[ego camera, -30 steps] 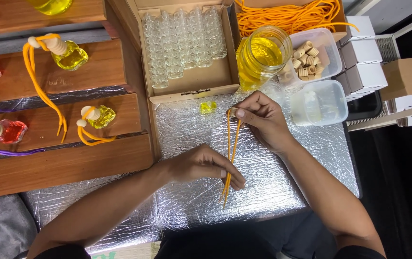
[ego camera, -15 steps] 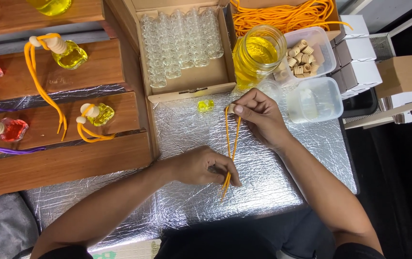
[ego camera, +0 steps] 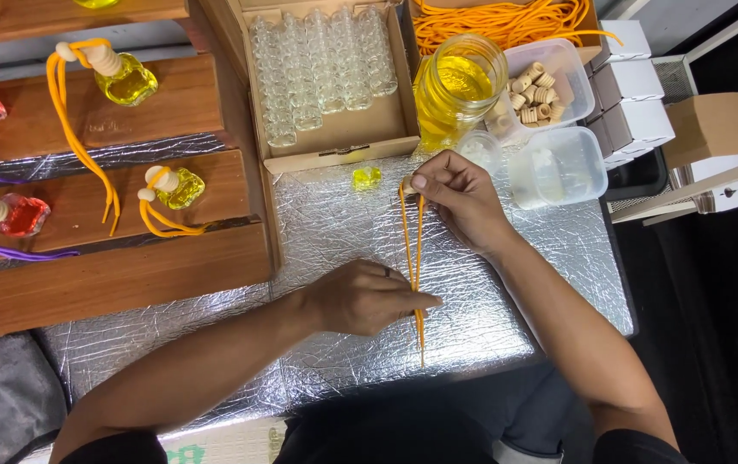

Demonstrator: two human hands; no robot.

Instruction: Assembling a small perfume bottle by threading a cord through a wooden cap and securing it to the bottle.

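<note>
At counter centre, the right hand (ego camera: 463, 202) pinches a small wooden cap (ego camera: 407, 183) atop a doubled orange cord (ego camera: 414, 249); the left hand (ego camera: 364, 296) pins the cord's lower end against the foil-covered counter (ego camera: 317, 232). Step: apparently cord threading; next, keep the cord taut. A small yellow bottle (ego camera: 366, 177) lies just beside.

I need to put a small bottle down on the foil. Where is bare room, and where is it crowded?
Bare foil surface lies between the cardboard box and the left hand, and right of the orange cord, below the clear tub. The back edge is crowded: jar of yellow liquid, small yellow bottle, right hand.
</note>
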